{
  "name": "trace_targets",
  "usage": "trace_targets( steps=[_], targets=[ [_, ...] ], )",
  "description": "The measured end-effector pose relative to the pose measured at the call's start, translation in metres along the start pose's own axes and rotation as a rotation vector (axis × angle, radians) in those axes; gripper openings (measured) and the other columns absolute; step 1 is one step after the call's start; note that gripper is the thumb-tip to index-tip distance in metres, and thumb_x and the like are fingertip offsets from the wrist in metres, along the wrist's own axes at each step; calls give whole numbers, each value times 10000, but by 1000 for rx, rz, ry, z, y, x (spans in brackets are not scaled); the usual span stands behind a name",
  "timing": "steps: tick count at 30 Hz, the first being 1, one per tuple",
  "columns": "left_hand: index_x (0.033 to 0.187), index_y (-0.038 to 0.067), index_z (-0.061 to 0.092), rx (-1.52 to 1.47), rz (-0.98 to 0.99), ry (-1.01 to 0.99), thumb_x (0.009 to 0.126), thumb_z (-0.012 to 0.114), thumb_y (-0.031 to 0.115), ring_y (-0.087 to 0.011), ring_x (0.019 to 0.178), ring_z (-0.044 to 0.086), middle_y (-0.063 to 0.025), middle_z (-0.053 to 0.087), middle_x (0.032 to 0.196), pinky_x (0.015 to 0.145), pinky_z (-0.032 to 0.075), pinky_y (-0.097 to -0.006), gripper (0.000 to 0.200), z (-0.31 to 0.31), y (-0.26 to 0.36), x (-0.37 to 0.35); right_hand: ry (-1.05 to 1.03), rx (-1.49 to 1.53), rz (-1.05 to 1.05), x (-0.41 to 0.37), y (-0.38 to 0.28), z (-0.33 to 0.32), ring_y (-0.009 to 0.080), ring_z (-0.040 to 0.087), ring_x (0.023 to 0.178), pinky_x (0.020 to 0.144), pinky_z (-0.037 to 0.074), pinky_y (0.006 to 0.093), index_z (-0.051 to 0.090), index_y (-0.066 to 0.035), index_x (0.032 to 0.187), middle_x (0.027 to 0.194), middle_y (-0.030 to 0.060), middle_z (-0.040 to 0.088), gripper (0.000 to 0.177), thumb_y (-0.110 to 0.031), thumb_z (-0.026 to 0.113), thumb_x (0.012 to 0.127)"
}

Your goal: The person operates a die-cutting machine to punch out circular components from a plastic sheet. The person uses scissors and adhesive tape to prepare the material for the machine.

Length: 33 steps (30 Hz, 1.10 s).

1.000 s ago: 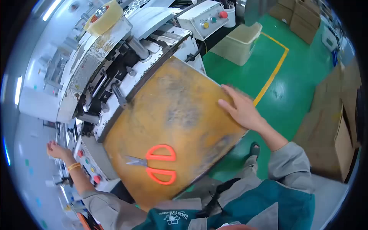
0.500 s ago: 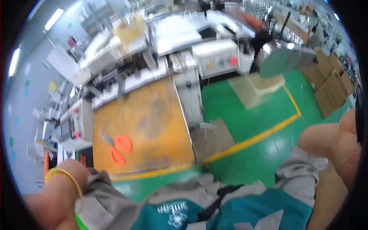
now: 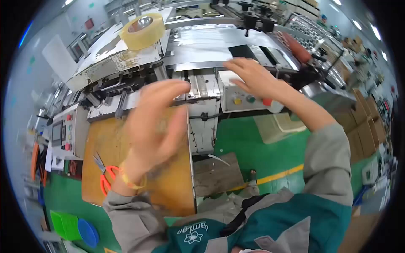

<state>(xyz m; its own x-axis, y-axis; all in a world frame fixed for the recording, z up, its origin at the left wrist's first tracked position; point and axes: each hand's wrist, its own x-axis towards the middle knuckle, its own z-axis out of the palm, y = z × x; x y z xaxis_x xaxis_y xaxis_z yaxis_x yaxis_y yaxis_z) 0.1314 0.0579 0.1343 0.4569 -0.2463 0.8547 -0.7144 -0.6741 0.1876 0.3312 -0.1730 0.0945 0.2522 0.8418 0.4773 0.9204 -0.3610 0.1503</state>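
My left hand (image 3: 156, 122) is raised over the wooden board (image 3: 173, 185), blurred by motion, with fingers apart and nothing in it. My right hand (image 3: 255, 78) reaches over the white control box (image 3: 230, 90), fingers spread and empty, near the front edge of the shiny metal sheet (image 3: 206, 38). A dark square piece (image 3: 242, 52) lies on the sheet just beyond my right fingertips. Orange-handled scissors (image 3: 103, 170) rest on the board, left of my left wrist. A large yellow tape roll (image 3: 145, 31) sits on the worn white machine top.
At the left stands a control panel (image 3: 65, 133) with buttons. Green (image 3: 65, 223) and blue (image 3: 87, 232) bins are on the floor at the lower left. Cardboard boxes (image 3: 365, 133) and a round metal part (image 3: 329, 95) are at the right. A person (image 3: 365, 63) is in the far background.
Both hands have come up from the lower sides of the view, inward and forward over the board and machine. The view has shifted, now showing the floor bins.
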Motion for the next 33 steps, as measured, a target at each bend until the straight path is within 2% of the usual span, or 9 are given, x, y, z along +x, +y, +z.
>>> trace_targets(
  steps=[5,11,14,16,18,23,25,28,33],
  targets=[
    [1074,-16,546,300,-300,-63,823,580,107,-342,1009,534,-177,553,1098,848,442,-384,281,129,-112,-19,294,-272,-169,107,159,125,340,480,1113,931,393,411,350,-29,1319,1227,211,481,589,-108,604,794],
    [1240,-62,423,612,-564,-95,879,484,297,-363,1261,332,-247,385,1329,1055,248,-426,513,215,-270,14,-67,-215,132,177,261,194,337,547,985,784,469,440,257,-208,1390,1006,159,580,705,-142,620,789],
    [1358,-30,284,657,-842,-252,860,372,488,-305,1356,178,-182,236,1446,1110,108,-424,724,217,-309,15,46,-360,-250,153,316,215,272,545,914,731,495,348,378,-198,1342,916,76,589,579,-96,574,807],
    [1367,-22,273,685,-947,-342,860,344,494,-288,1360,176,-169,231,1452,1114,101,-417,727,218,-313,16,-60,-367,-172,123,349,209,252,554,901,744,495,361,488,-175,1264,901,96,588,439,-60,482,840],
    [1367,-12,286,719,-991,-397,859,311,493,-257,1363,180,-160,231,1454,1116,97,-411,717,218,-309,19,-136,-296,36,83,466,250,301,594,851,757,492,394,543,-183,1203,896,130,605,373,-76,419,867],
    [1351,-14,315,741,-991,-361,855,333,474,-267,1347,221,-160,248,1447,1106,138,-416,695,224,-307,20,-438,-636,209,59,452,228,290,576,953,818,462,412,544,-158,1185,976,157,593,344,-163,447,855],
    [1333,-11,340,747,-970,-289,855,364,457,-279,1333,249,-163,268,1436,1091,188,-419,670,218,-305,19,-317,-452,327,65,430,238,291,551,988,828,445,411,518,-148,1209,1017,156,578,398,-140,507,812],
    [1287,10,400,692,-1025,-117,849,443,411,-310,1309,278,-164,310,1409,1041,297,-416,595,221,-298,19,-90,-538,172,66,363,222,272,524,1008,839,418,399,488,-137,1235,1040,142,560,502,-124,597,746],
    [1350,23,333,752,-940,-344,853,343,479,-279,1350,202,-141,242,1452,1092,174,-453,675,219,-300,18,186,-496,-159,89,263,167,224,504,984,842,383,358,517,-156,1224,1046,69,520,566,-204,690,688]
  ],
)
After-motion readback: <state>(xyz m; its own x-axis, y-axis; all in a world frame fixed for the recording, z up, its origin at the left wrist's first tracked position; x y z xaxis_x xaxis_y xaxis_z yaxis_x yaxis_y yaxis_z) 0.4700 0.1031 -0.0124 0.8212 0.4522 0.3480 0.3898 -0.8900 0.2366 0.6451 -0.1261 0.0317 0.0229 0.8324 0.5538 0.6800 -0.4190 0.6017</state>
